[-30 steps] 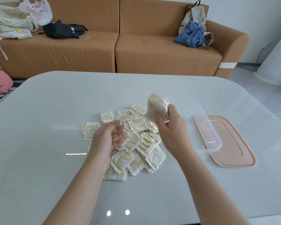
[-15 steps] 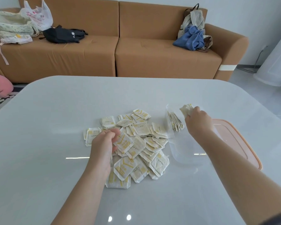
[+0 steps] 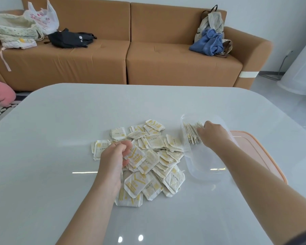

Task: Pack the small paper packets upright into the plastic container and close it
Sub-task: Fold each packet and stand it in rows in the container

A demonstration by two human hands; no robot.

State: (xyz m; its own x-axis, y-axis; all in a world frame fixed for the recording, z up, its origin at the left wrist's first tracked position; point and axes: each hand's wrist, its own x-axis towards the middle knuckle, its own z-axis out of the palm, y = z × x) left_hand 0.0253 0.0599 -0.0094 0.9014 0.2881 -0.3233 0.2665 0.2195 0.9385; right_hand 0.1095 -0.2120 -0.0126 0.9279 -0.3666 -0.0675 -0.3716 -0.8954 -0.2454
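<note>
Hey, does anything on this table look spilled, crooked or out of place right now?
Nothing looks damaged or spilled. The loose packets form a messy heap on the table; the row of packets in the container stands upright. The lid lies off, beside it.

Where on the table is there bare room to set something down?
Bare table: the wide stretch left of the packets, the far strip toward the sofa, and the near edge in front of them. Crowded: packets, container and lid mid-right.

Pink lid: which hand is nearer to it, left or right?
Right. The right hand reaches into the plastic container, next to the pink lid; the left hand grips packets in the pile, beyond the container.
</note>
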